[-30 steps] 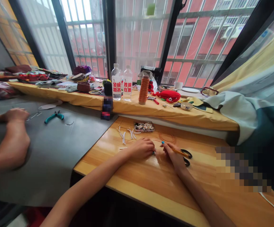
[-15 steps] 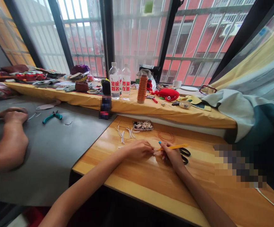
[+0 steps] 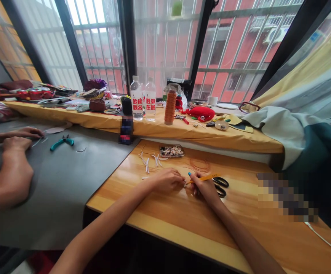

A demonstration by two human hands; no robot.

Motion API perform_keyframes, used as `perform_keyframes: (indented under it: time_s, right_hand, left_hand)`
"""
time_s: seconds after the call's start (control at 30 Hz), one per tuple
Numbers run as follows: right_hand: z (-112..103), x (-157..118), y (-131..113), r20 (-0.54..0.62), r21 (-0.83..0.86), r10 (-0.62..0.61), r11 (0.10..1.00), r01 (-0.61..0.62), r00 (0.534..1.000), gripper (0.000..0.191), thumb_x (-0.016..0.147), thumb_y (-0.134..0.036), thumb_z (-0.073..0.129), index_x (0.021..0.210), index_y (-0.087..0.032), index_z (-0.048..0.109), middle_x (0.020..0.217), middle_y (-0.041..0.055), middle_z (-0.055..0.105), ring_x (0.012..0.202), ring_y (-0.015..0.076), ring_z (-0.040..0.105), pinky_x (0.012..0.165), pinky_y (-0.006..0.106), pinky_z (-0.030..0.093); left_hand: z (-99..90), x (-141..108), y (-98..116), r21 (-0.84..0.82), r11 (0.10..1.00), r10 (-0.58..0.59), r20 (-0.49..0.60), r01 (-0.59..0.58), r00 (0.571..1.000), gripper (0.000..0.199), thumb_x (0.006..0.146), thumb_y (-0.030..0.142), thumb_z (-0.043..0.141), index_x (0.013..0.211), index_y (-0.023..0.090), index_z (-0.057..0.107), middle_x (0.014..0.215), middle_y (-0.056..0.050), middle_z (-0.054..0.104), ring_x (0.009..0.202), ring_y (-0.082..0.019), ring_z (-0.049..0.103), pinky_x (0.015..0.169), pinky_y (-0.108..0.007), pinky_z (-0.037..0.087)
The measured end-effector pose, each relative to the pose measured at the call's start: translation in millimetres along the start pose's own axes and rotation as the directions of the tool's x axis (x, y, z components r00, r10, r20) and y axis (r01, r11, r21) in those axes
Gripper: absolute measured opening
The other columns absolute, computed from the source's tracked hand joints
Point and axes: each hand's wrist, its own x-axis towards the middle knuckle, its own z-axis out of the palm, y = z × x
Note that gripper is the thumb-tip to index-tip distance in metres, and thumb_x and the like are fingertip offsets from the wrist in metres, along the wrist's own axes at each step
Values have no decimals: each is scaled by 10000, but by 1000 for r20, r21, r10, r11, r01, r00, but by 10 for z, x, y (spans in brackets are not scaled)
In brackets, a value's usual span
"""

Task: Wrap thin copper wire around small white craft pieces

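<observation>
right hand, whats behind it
Past the right hand, two black loop handles stick out on the wooden table. The rest of that tool is covered by the hand, so its other end cannot be seen.

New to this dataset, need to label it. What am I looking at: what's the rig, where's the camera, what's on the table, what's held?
No machine: a person's bare hands, seen by one head-worn camera looking forward and down. The right hand holds a yellow pencil-like tool. The left hand is beside its tip; whether it grips the small pale piece there is unclear. On the wooden table lie black-handled scissors, white strips, an orange coil and a clear tray of small pieces. At the left, another person's hands work near teal pliers on a grey surface.
</observation>
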Motion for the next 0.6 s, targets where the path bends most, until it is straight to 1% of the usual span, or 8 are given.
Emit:
perform_keyframes:
  time_s: [0.1,0.23,0.37,0.47,0.6]
  right_hand:
    - [3,-3,4,20,-7,-12,1000,12,1000,300,701,-429,462,527,-193,399,384,-54,478,282,70,399,299,178,285]
    - [15,-23,-20,38,-37,-15,999,17,999,236,702,-398,465,587,-197,419,386,-63,463,276,73,387,288,177,276]
    - [34,-44,-37,57,-38,-35,999,37,998,178,722,-380,428,700,-204,434,395,-67,468,283,84,394,280,176,271]
    - [47,-52,-43,52,-42,-22,999,24,998,182,723,-386,420,724,-204,421,401,-68,466,282,82,387,273,171,259]
    - [62,-67,-56,53,-39,-29,999,31,998,202,729,-406,406,736,-204,406,400,-73,449,283,83,384,274,170,262]
  left_hand:
    - [-17,-8,4,-22,999,42,8,-42,999,253,766,122,387,861,194,611,902,-15,632,841,-108,545,783,-205,380]
    - [-28,-12,1,-29,998,61,19,-61,998,230,770,157,397,838,206,611,892,-1,632,811,-113,541,772,-216,373]
    - [-9,-8,5,-22,999,30,13,-29,999,229,766,145,394,845,203,602,884,-6,621,822,-114,529,767,-217,363]
    - [29,6,25,-1,1000,-8,-3,8,1000,209,751,144,411,840,195,594,876,-19,599,822,-120,516,745,-219,363]
    - [84,44,71,26,998,-47,-41,49,998,161,732,134,419,771,165,571,852,-34,551,790,-119,492,714,-212,364]
